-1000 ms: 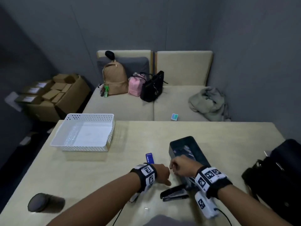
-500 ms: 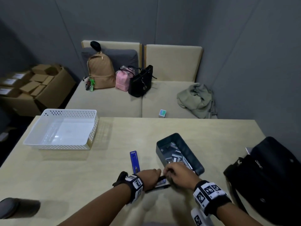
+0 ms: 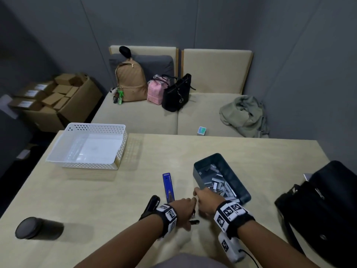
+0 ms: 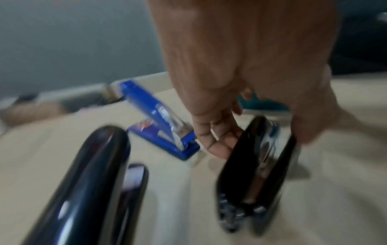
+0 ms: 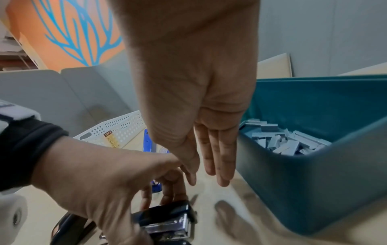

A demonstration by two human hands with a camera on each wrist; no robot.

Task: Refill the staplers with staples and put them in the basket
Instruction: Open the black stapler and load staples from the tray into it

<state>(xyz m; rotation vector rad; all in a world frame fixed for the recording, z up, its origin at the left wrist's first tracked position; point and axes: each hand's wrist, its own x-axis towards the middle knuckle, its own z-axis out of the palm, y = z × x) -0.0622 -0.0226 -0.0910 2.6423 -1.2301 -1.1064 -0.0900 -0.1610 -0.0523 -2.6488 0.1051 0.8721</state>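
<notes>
From the head view, staple strips (image 3: 216, 182) fill the teal bin (image 3: 239, 192) just beyond our right hand (image 3: 205, 198); the white basket (image 3: 119, 149) is bare. We have looked up since before.

On the left wrist, our left hand (image 4: 240, 74) pinches the black stapler (image 4: 251, 174).

On the right wrist, our fingers (image 5: 222, 157) hang straight.

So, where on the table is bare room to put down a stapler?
Bare wood lies between the white basket and the dark cylinder, and beyond the teal bin. Crowded: around both hands, between blue stapler and bin.
</notes>
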